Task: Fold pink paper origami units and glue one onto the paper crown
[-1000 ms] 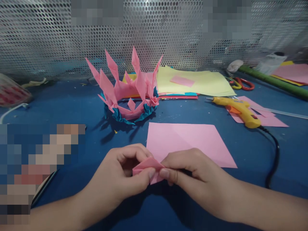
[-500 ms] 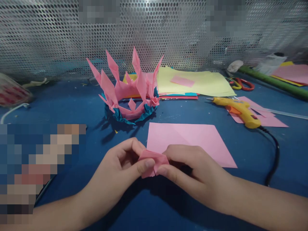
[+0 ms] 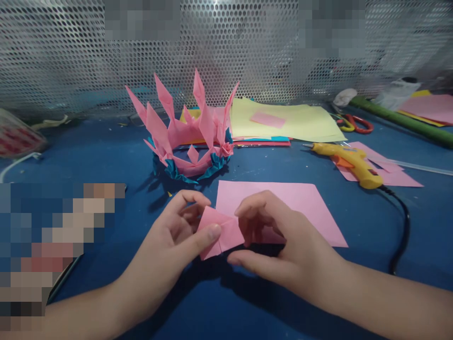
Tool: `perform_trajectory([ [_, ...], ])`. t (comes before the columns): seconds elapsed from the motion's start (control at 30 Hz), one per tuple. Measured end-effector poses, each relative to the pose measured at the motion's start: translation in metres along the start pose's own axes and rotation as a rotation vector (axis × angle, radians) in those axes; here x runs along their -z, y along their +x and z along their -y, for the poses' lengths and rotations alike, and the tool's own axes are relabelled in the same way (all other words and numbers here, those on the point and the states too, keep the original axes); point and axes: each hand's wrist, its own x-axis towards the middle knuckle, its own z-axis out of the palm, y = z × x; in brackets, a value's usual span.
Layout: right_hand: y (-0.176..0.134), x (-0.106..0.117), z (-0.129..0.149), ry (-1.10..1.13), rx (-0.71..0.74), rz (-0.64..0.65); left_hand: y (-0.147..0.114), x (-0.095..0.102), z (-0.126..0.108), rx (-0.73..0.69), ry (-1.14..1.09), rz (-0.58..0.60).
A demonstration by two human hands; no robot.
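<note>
A small folded piece of pink paper is pinched between the thumb and fingers of my left hand. Crease lines cross its face. Just to its right is my right hand, thumb and fingers apart with a gap between them; its forefinger is close to the paper's edge. Beneath and behind the hands lies a larger pink sheet flat on the blue table. Beyond my left hand stands a pink paper crown with tall points and blue folded leaves round its base.
At the right a yellow glue gun rests on pink paper, its black cord curving toward me. Yellow sheets and scissors lie farther back. A green stick lies at far right. A perforated metal panel stands behind everything.
My right hand has let go of the small pink paper and opened its fingers. The paper, held by my left hand, has turned and shows more of its face.
</note>
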Motion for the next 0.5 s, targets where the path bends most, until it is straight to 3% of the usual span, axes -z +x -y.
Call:
perform_trajectory([
  [0.2, -0.0008, 0.0016, 0.0005, -0.169, 0.253, -0.041, -0.0042, 0.0009, 0.0022, -0.043, 0.046, -0.002],
  [0.33, 0.0001, 0.0017, 0.0039, -0.188, 0.285, -0.068, -0.002, 0.0042, 0.004, -0.07, 0.228, -0.041],
  [0.5, 0.0018, 0.0033, 0.0072, -0.192, 0.286, -0.112, -0.0001, 0.0055, 0.0049, 0.018, 0.226, -0.11],
])
